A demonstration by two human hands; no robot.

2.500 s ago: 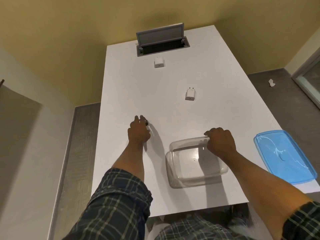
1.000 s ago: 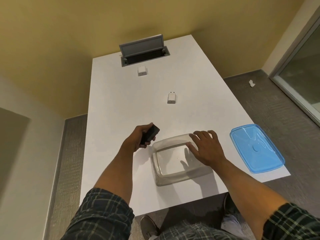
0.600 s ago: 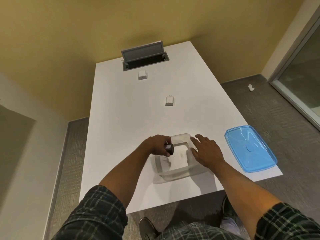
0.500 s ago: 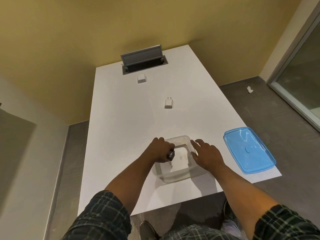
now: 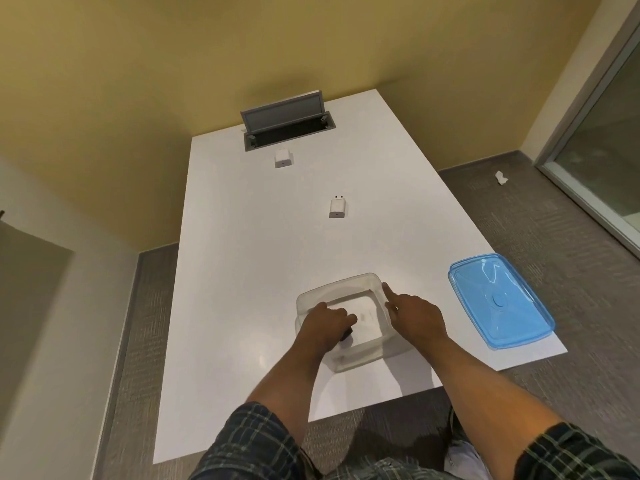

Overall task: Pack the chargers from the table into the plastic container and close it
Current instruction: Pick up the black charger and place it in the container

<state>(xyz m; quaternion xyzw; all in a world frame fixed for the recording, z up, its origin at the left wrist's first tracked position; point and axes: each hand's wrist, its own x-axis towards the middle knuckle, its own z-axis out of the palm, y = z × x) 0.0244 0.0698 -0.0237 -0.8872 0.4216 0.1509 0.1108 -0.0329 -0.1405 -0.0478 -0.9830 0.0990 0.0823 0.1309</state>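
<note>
Most of the black charger (image 5: 346, 335) is covered by the left hand (image 5: 323, 325); only a dark corner is seen below the fingers, so whether it is gripped or merely touched cannot be told. The near left part of the plastic container (image 5: 349, 284) is hidden by that hand and forearm. Both sleeves are cut off by the lower edge. The small white object on the floor (image 5: 500, 177) is too small to be identified.
</note>
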